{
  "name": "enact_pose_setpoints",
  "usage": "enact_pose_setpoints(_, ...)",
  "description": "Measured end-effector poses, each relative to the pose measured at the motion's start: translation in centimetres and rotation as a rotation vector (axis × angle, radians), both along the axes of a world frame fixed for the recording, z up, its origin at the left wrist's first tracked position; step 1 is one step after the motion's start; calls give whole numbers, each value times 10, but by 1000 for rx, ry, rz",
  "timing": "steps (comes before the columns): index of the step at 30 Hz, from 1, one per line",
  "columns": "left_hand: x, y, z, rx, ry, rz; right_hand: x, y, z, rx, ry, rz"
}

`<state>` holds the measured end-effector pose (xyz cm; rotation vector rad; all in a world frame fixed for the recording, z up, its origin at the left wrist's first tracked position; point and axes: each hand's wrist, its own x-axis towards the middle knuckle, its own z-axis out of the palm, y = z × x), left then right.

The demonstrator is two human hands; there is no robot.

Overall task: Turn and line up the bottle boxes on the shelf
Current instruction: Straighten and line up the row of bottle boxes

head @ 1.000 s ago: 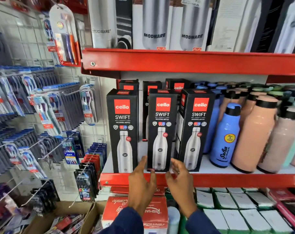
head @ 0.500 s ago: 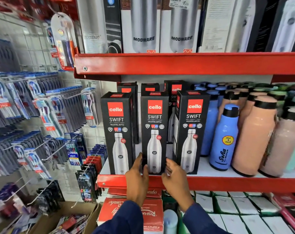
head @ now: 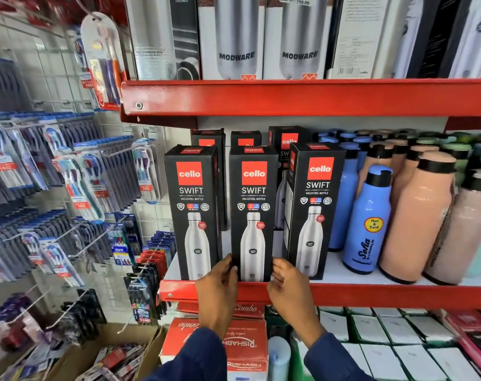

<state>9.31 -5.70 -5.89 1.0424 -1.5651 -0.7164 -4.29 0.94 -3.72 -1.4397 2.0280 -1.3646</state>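
Blue bottle [head: 367, 224] beside peach bottle [head: 418, 215]; toothbrush packs [head: 77, 188], seemingly.

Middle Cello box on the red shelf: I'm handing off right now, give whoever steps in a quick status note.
Left hand: fingers on the lower left edge of the middle Cello box.
Right hand: at its lower right edge; firm grip unclear.
Positions: three front boxes stand upright at the shelf lip.
Done: left box and the middle one face squarely forward.
Left: right box is angled, its side panel showing; turn it and even the gaps.
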Motion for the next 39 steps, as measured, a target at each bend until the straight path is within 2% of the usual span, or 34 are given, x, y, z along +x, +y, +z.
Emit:
enact_pose_setpoints(9, 0, 6, 2, -41, -20, 33, 1, 7, 0, -50, -8, -1)
enact_pose_setpoints(12, -1, 15, 5, -68, 86, 91, -5, 18, -2, -135, -7, -52)
enact_pose_setpoints(16, -12, 32, 19, -363, 159, 150, -24, 38, 0, -296, -37, -186)
enact_pose_setpoints(18, -27, 41, 27, -440, 172, 110, -40, 45, 2, -368, -71, -254)
enact_pose_setpoints(20, -45, 50, 32, -415, 167, 38, -57, 48, 3, -426, -107, -323)
enact_pose_setpoints(23, -72, 60, 30, -257, 107, -67, -81, 46, 2, -423, -134, -361)
enact_pose_setpoints(25, -85, 58, 24, -144, 35, -112, -96, 42, -2, -355, -151, -304)
enact_pose_setpoints(30, -110, 59, 18, -26, -178, -123, -117, 38, -13, -155, -188, -91)
enact_pose_setpoints(35, -121, 56, 18, 36, -261, -119, -127, 34, -14, -101, -89, 2)
enact_pose_setpoints(39, -121, 57, 17, 49, -221, -101, -129, 35, -10, -94, -14, 68)
